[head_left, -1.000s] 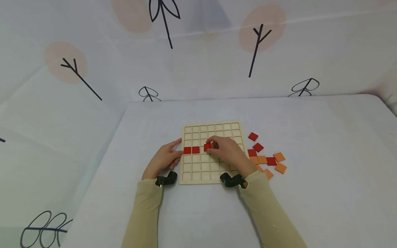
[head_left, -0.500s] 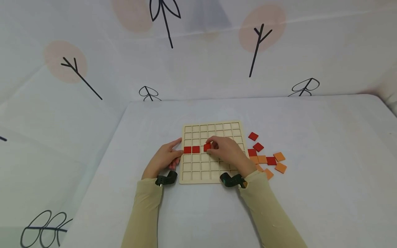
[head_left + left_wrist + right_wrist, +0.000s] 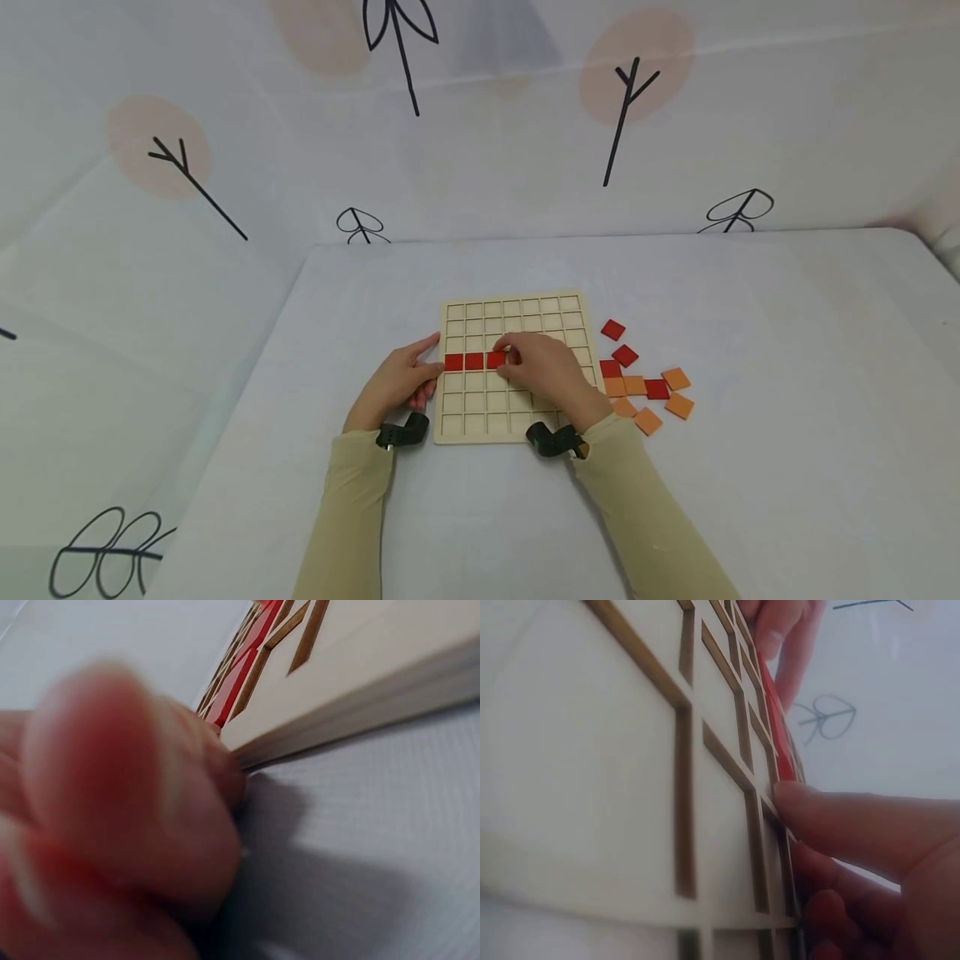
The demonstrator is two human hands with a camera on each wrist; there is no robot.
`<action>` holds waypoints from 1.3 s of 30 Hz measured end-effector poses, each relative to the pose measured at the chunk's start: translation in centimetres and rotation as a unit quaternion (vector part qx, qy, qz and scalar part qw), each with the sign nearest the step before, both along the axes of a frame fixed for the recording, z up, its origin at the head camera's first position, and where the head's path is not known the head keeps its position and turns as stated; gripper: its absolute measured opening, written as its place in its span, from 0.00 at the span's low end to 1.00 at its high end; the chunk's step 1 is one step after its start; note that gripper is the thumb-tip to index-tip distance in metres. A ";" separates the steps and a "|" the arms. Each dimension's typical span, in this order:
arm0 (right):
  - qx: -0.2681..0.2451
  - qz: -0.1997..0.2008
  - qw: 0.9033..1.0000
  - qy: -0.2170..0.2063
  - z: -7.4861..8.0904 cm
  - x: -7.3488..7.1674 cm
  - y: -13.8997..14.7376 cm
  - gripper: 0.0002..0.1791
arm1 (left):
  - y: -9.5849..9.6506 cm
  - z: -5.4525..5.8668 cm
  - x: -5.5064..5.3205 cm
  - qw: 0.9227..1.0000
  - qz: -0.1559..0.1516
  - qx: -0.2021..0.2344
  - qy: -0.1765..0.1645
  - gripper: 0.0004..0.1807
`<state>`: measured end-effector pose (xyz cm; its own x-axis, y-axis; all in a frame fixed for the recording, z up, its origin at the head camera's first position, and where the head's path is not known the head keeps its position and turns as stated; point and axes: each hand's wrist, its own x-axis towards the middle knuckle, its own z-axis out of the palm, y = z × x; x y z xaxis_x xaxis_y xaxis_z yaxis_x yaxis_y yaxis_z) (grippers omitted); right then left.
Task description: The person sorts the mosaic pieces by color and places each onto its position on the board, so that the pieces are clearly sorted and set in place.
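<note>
I sit facing a white table [image 3: 787, 375] whose far edge runs straight across in front of me, with its left edge slanting towards me. White cloth walls [image 3: 487, 167] rise behind the far edge and on the left, printed with black plant sketches [image 3: 622, 121] and pale peach circles [image 3: 159, 146]. Pale olive sleeves [image 3: 341, 517] cover my arms, and a dark wrist camera [image 3: 405, 431] sits at each wrist.

The square wooden board [image 3: 498, 417], cut into rows of shallow compartments, lies flat near the middle of the table. In its middle row, counting from the board's left edge, the first red tile [image 3: 453, 362] and the second red tile [image 3: 474, 361] lie flat in neighbouring compartments. The third red tile [image 3: 494, 360] is in the next compartment, its right part hidden by my fingers; I cannot tell whether it is fully seated.

My right hand [image 3: 551, 371] reaches over the board's right half and pinches that third tile, forefinger at its far side, thumb at its near side. My left hand [image 3: 396, 379] is just outside the board's left edge, forefinger and thumb stretched out against that edge, gripping nothing. Beyond the board's right edge, to the right of both hands, four loose red tiles [image 3: 625, 356] and six orange tiles [image 3: 648, 421] lie scattered on the table
</note>
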<state>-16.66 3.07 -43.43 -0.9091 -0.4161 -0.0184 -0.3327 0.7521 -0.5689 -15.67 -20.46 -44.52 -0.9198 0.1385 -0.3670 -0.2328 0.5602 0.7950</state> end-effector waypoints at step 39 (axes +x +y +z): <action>-0.027 -0.026 0.999 -0.018 0.9 -0.8 2.7 0.16 | 0.0 0.0 0.0 1.000 -0.001 -0.013 0.006 0.31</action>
